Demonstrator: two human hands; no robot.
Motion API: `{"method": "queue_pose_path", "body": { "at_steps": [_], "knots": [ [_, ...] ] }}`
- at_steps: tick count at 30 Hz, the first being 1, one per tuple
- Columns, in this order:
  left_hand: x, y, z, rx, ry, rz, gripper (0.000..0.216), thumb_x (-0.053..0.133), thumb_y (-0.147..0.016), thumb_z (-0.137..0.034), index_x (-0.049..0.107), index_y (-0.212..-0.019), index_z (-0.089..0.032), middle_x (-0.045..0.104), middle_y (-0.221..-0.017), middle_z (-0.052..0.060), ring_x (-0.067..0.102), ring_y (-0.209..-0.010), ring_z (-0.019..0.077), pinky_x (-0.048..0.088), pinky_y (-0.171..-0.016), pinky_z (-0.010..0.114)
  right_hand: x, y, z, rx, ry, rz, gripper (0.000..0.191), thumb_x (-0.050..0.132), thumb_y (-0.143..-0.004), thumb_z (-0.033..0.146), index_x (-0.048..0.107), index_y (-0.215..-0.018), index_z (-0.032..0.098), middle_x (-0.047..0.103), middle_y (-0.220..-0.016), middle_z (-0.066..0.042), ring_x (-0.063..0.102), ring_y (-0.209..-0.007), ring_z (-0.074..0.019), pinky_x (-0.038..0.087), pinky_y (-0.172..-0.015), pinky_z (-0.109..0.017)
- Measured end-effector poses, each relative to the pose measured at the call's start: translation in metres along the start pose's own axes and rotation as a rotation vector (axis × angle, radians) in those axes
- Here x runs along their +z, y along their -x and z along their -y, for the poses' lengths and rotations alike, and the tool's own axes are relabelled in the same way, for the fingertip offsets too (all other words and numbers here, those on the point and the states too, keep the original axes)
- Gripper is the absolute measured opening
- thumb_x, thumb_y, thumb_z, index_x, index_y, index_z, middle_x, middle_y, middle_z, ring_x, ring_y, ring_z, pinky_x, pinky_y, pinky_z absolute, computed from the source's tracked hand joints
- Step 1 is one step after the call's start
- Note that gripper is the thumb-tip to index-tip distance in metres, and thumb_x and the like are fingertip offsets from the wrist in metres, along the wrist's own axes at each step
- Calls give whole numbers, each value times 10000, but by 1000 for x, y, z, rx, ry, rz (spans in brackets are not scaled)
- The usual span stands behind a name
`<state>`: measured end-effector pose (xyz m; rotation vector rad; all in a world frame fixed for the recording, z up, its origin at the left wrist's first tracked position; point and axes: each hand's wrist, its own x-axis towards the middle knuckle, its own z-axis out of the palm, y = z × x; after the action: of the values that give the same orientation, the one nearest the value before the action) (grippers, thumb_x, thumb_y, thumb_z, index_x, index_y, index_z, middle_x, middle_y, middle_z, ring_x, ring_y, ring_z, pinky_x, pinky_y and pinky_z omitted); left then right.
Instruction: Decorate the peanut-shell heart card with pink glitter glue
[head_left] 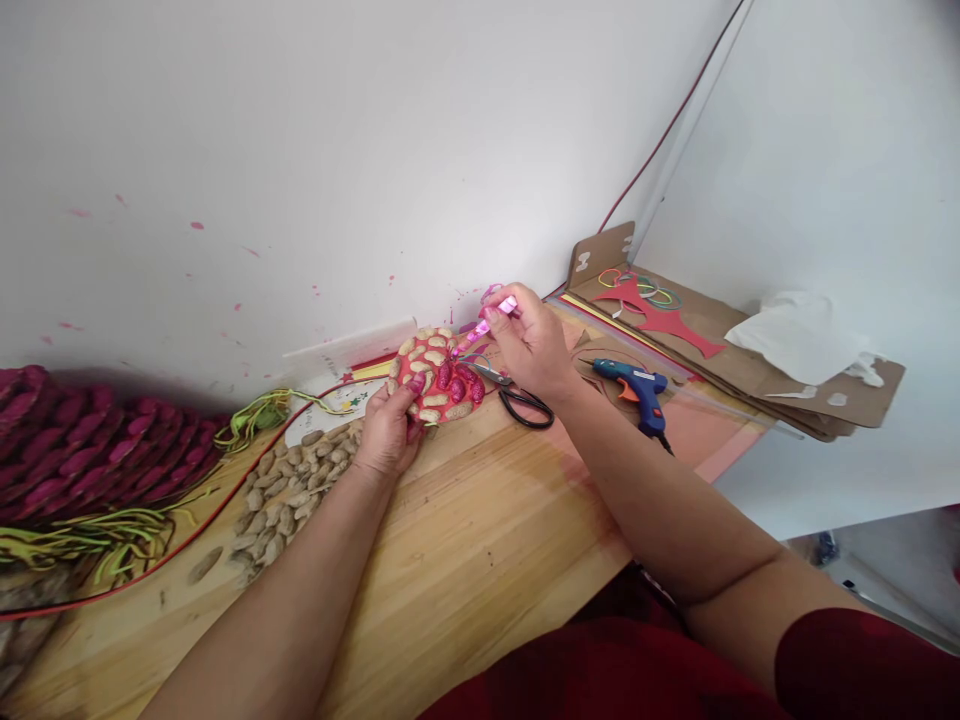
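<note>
My left hand (390, 428) grips the lower left edge of a red piece covered in peanuts (433, 357), its thumb on the front. Several of those peanuts on the right side are coated in wet-looking magenta paint; the others are bare. My right hand (526, 338) is closed around a paintbrush (484, 328) with a pink-smeared handle. The brush slants down to the left, its tip at the upper middle of the peanut-covered piece. Black-handled scissors (527, 408) lie just right of the piece, under my right wrist.
Loose peanuts (281, 505) are heaped left of my left forearm. Magenta-painted pieces (112, 440) stand stacked at far left, beside yellow-green cords (112, 535). A red cable (202, 530) crosses the table. A blue glue gun (634, 388) and cardboard (817, 400) lie right. Paint spots the wall.
</note>
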<state>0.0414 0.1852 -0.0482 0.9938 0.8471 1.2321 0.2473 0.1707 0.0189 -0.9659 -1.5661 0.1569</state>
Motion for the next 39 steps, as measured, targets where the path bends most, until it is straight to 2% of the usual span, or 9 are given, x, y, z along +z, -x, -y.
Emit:
{"method": "queue_pose_path", "body": {
  "at_steps": [5, 11, 17, 21, 26, 29, 33, 36, 39],
  "knots": [
    [1, 1, 0, 17, 72, 15, 512, 947, -640, -462, 489, -620, -235, 404, -433, -81, 228, -318, 42, 143, -314, 209, 1, 0, -3, 34, -14, -30, 288, 524, -1062, 517, 594, -976, 251, 658, -909, -27, 602, -875, -190, 488, -832, -359],
    [8, 3, -2, 52, 163, 25, 458, 1017, -555, -407, 613, -646, -210, 503, -446, -64, 337, -330, 53, 206, -315, 182, 2, -1, -4, -68, 36, -33, 236, 525, -1064, 451, 597, -966, 248, 681, -931, -39, 607, -911, -205, 469, -884, -385],
    [16, 6, -5, 92, 153, 6, 475, 1043, -489, -438, 688, -687, -192, 655, -550, -4, 582, -449, 130, 414, -388, 208, 1, -1, -3, -100, 102, 7, 225, 517, -1064, 435, 597, -958, 253, 685, -923, -36, 616, -916, -208, 467, -894, -387],
    [14, 6, -3, 93, 127, -7, 467, 1036, -509, -441, 729, -747, -182, 721, -631, 26, 687, -555, 183, 548, -500, 267, 1, -1, -2, -114, 113, -39, 205, 518, -1058, 408, 606, -971, 245, 695, -931, -44, 622, -918, -211, 466, -889, -391],
    [12, 5, -1, 83, 107, -13, 484, 1027, -526, -450, 743, -798, -168, 756, -699, 62, 729, -619, 223, 585, -557, 309, 1, -1, -1, -104, 116, 1, 196, 525, -1053, 392, 605, -956, 241, 688, -918, -40, 621, -911, -207, 470, -878, -382],
    [13, 5, -2, 94, 105, -15, 482, 1025, -530, -449, 738, -796, -168, 757, -706, 62, 725, -611, 220, 571, -541, 300, 1, -1, -2, -87, 142, -30, 207, 537, -1051, 412, 606, -958, 240, 698, -928, -45, 628, -930, -212, 466, -898, -387],
    [14, 5, -2, 90, 112, -19, 490, 1038, -495, -454, 732, -751, -168, 745, -669, 41, 696, -562, 192, 563, -533, 286, 2, -1, -3, -35, 29, -20, 233, 519, -1060, 439, 593, -965, 241, 671, -872, -15, 612, -809, -171, 466, -800, -342],
    [12, 4, 1, 88, 106, -45, 503, 1035, -490, -449, 757, -799, -166, 789, -750, 60, 722, -600, 203, 607, -604, 323, 2, -1, -3, -46, 13, 20, 216, 534, -1052, 419, 592, -951, 238, 648, -836, 2, 585, -759, -154, 445, -756, -324],
    [9, 3, 5, 112, 67, -45, 481, 1016, -534, -464, 762, -817, -169, 802, -782, 67, 734, -625, 210, 623, -651, 343, 2, -1, -2, -36, 22, -7, 212, 535, -1051, 419, 591, -956, 238, 641, -811, 10, 570, -729, -147, 433, -735, -315]
  ]
}}
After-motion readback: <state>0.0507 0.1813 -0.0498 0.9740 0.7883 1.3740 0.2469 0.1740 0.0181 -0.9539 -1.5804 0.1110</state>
